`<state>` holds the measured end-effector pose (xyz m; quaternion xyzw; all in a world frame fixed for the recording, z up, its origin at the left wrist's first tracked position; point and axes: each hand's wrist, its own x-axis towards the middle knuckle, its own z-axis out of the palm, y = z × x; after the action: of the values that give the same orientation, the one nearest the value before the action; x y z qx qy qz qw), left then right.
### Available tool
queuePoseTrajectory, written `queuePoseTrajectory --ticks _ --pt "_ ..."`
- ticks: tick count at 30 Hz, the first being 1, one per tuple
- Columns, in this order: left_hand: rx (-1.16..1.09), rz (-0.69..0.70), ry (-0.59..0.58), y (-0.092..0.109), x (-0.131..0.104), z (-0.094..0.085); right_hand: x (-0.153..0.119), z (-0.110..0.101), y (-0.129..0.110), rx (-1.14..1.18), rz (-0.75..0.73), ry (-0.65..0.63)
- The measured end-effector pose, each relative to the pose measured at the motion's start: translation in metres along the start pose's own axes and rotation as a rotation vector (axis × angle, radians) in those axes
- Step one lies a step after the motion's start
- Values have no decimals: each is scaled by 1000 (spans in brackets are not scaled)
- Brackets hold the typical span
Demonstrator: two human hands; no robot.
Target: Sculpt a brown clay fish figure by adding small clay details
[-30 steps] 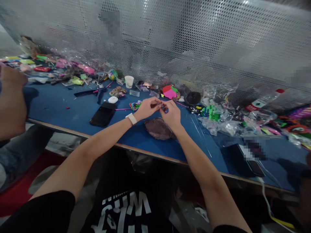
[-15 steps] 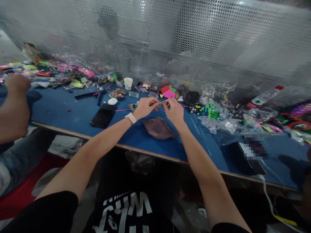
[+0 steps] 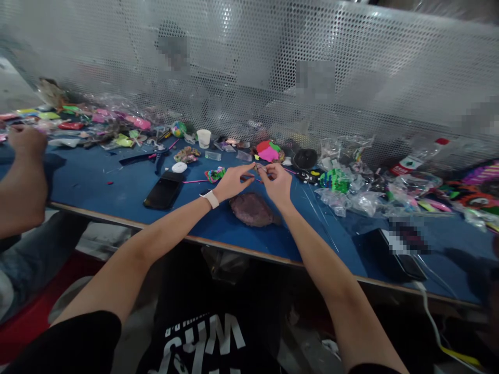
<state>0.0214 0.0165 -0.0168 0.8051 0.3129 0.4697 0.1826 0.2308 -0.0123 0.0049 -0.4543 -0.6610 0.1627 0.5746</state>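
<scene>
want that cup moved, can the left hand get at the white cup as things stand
Probably yes: the white cup stands uncovered beyond the left hand, with just a low clear piece between.

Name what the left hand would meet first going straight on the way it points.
Probably the small piece held in the right hand; depth is unclear, and the left hand may already touch it.

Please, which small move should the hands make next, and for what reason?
Perhaps the left hand should close its fingers on the small piece to steady it: the right hand seems to pinch this piece, while the left thumb and forefinger stand apart next to it.
</scene>
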Motion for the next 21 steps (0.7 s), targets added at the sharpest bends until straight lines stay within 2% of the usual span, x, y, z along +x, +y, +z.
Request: queuePoseTrajectory --ticks 6,12,17,21 --pt "69 37 18 -4 2 -7 -6 7 -8 80 -25 -133" --pt "148 35 -24 0 2 -14 -5 1 -6 58 -7 -243" --pt "184 98 -90 6 2 -16 -2 -7 -3 -60 -77 -303" --pt "194 99 -116 13 3 -18 2 -11 -1 -191 -146 -318"
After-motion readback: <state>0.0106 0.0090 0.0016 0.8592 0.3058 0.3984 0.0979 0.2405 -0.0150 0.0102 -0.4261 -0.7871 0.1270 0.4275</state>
